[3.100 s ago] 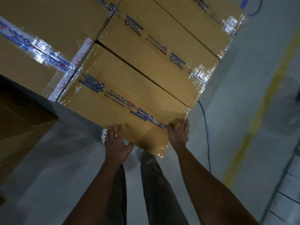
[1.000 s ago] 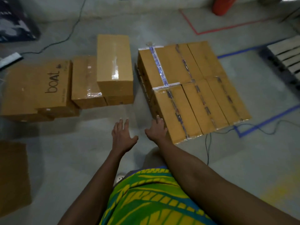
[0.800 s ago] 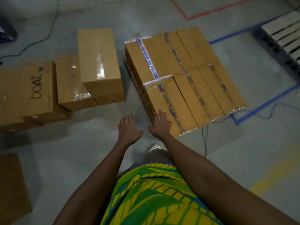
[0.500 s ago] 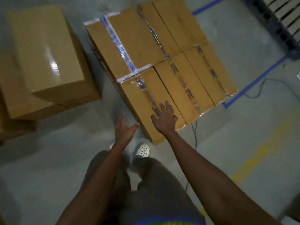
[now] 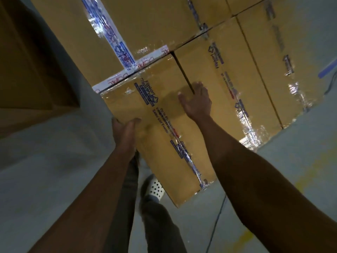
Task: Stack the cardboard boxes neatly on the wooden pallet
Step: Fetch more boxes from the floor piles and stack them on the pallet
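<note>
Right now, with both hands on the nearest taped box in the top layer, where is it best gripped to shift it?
By its two long sides, from the near short end. The nearest box is long and narrow, its near end overhanging the floor. The left hand already wraps the free left edge; the right hand lies flat on top by the dark gap beside the neighbouring box, where fingers could probably slip in.

**A:** What's the room like around me?

**B:** Pretty dim. I'm on a smooth grey concrete floor (image 5: 54, 179), kinda bluish in this light. There's a faded yellow painted line (image 5: 299, 181) running off toward 4 o'clock, a bit of blue floor tape (image 5: 327, 70) at 2 o'clock, and a thin dark cable (image 5: 216, 221) trailing across the floor at 5 o'clock. No walls or windows visible.
</note>
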`<act>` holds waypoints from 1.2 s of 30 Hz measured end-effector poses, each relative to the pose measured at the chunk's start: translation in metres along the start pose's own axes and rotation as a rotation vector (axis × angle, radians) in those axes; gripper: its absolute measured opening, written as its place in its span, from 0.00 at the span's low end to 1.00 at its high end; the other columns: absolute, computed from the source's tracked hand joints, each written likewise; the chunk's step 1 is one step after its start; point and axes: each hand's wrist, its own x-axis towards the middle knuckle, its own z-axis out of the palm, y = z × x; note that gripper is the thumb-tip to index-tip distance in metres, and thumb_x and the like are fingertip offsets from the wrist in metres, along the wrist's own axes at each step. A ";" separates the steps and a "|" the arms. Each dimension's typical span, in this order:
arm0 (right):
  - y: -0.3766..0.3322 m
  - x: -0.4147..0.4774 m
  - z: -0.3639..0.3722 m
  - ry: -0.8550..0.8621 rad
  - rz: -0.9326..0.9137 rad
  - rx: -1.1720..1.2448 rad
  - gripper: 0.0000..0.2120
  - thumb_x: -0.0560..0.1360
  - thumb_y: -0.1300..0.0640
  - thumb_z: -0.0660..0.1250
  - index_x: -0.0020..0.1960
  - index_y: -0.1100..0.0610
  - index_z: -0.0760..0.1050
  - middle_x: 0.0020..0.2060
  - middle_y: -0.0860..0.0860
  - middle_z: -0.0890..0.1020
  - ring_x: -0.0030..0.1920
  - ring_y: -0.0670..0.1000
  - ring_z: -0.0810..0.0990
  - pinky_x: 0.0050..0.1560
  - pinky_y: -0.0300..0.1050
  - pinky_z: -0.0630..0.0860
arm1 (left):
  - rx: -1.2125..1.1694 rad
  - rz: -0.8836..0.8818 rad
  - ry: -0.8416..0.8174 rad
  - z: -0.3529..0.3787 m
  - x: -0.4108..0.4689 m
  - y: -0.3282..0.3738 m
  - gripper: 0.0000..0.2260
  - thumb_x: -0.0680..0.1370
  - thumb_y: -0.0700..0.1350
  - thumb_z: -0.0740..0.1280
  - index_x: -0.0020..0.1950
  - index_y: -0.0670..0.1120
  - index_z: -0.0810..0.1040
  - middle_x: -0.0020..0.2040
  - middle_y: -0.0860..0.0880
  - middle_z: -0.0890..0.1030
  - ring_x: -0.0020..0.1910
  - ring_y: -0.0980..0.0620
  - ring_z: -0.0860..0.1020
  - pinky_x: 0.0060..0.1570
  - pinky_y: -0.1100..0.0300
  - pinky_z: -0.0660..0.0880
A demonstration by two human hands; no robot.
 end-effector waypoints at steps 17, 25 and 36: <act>-0.008 -0.005 0.013 -0.052 0.022 -0.062 0.58 0.68 0.25 0.67 0.83 0.56 0.46 0.82 0.51 0.47 0.82 0.55 0.43 0.81 0.52 0.49 | 0.059 -0.123 -0.026 0.009 -0.006 0.017 0.42 0.65 0.46 0.76 0.75 0.53 0.61 0.63 0.52 0.76 0.56 0.47 0.77 0.59 0.43 0.78; -0.027 -0.029 -0.011 -0.157 -0.023 -0.203 0.56 0.69 0.35 0.74 0.82 0.59 0.47 0.82 0.51 0.49 0.81 0.58 0.49 0.77 0.57 0.57 | 0.041 -0.102 -0.269 -0.030 -0.023 0.027 0.37 0.61 0.51 0.78 0.69 0.46 0.72 0.71 0.47 0.74 0.70 0.47 0.73 0.66 0.49 0.71; -0.079 -0.337 -0.055 -0.167 -0.139 0.136 0.45 0.75 0.42 0.70 0.81 0.62 0.53 0.81 0.54 0.55 0.81 0.56 0.51 0.78 0.55 0.55 | -0.055 0.101 -0.101 -0.169 -0.230 0.016 0.38 0.73 0.34 0.74 0.80 0.44 0.62 0.74 0.51 0.68 0.67 0.53 0.72 0.53 0.68 0.75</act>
